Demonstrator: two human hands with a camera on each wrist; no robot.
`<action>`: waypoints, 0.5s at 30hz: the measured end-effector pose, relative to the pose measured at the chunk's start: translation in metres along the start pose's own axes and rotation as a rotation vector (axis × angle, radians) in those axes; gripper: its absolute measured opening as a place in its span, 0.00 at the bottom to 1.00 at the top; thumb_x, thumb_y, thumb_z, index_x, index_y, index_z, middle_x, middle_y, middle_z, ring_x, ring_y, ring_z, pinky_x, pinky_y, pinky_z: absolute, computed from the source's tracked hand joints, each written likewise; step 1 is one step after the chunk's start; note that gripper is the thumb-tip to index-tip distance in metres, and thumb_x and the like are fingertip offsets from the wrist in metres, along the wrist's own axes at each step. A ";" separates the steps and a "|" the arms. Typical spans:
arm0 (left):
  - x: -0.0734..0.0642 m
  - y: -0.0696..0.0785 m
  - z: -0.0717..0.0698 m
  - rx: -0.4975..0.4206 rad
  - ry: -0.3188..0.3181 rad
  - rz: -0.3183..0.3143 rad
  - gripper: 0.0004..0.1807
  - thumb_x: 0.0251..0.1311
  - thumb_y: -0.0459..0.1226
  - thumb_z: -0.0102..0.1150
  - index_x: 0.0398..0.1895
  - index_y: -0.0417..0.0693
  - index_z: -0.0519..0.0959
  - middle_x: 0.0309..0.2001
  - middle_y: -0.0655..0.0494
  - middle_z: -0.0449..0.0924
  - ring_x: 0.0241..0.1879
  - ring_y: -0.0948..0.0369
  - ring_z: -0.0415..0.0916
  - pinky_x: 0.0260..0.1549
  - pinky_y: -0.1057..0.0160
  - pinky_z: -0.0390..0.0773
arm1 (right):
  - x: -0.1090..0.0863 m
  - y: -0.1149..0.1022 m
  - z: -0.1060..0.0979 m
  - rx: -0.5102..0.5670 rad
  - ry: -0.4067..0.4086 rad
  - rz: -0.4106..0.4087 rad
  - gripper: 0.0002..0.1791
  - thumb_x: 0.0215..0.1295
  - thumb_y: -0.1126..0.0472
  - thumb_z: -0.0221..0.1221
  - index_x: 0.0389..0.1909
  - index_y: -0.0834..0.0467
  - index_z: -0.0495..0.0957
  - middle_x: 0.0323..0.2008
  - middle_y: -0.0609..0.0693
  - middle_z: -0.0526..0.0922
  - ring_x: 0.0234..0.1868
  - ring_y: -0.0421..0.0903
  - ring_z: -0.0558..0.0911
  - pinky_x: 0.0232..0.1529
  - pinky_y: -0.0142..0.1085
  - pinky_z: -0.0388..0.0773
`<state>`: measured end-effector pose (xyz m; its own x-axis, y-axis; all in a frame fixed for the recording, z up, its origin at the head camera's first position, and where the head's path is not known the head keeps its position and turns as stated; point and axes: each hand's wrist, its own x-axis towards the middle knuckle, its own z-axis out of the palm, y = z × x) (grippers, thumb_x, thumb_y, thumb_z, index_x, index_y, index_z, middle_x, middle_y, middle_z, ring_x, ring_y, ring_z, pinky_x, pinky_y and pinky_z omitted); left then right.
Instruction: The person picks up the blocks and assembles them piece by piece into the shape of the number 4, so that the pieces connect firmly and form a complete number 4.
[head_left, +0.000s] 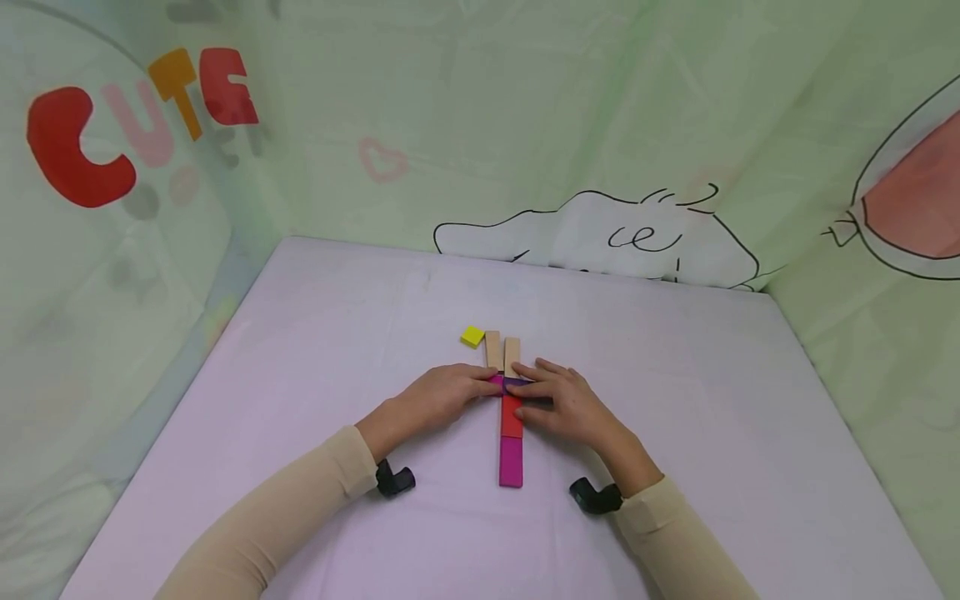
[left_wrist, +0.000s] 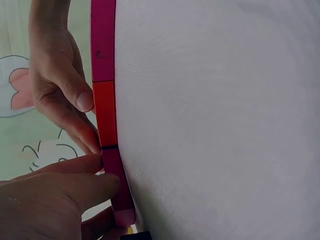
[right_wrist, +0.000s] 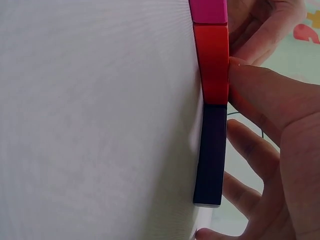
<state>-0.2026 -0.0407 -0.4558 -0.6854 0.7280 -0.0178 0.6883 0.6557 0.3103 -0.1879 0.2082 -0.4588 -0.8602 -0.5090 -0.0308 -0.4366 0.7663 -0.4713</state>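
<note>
Flat coloured blocks lie end to end on the table. My left hand [head_left: 442, 395] pinches a magenta block [left_wrist: 119, 200] between thumb and fingers, left of a dark purple block [right_wrist: 211, 155]. The right hand [head_left: 567, 403] is spread on the other side. Its thumb touches a red block [head_left: 512, 423], and its fingers rest at the purple block and the near end of a right-hand wooden block [head_left: 512, 353]. A second magenta block [head_left: 511, 463] adjoins the red one at the near end. Beside the right-hand wooden block lies a left-hand wooden block [head_left: 492, 348].
A yellow block [head_left: 472, 336] lies at the far left of the wooden blocks, close against one. The white-clothed table [head_left: 337, 317] meets a printed fabric wall [head_left: 487, 125] at its back edge. Black wrist devices [head_left: 596, 497] sit under both sleeves.
</note>
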 end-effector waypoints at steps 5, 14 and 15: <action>0.000 -0.001 0.001 0.000 0.015 0.023 0.23 0.72 0.36 0.61 0.69 0.52 0.79 0.74 0.51 0.72 0.71 0.53 0.72 0.67 0.54 0.76 | 0.000 0.001 0.000 0.000 -0.001 0.001 0.23 0.66 0.54 0.68 0.63 0.51 0.83 0.74 0.52 0.73 0.77 0.67 0.63 0.70 0.76 0.54; 0.000 -0.001 0.001 -0.008 0.021 0.033 0.22 0.72 0.36 0.61 0.68 0.51 0.79 0.74 0.50 0.72 0.71 0.53 0.73 0.67 0.53 0.76 | 0.000 0.001 0.001 -0.004 0.003 -0.001 0.23 0.66 0.53 0.68 0.62 0.50 0.84 0.73 0.51 0.73 0.77 0.67 0.64 0.70 0.75 0.55; 0.000 -0.001 0.001 -0.004 0.023 0.034 0.22 0.73 0.36 0.60 0.68 0.51 0.79 0.73 0.51 0.72 0.71 0.53 0.73 0.67 0.54 0.76 | 0.000 0.001 0.000 -0.002 0.004 0.000 0.23 0.66 0.53 0.68 0.62 0.50 0.84 0.73 0.51 0.73 0.77 0.66 0.64 0.71 0.75 0.55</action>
<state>-0.2028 -0.0407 -0.4572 -0.6669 0.7450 0.0141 0.7102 0.6299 0.3144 -0.1881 0.2088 -0.4596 -0.8611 -0.5077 -0.0272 -0.4375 0.7670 -0.4693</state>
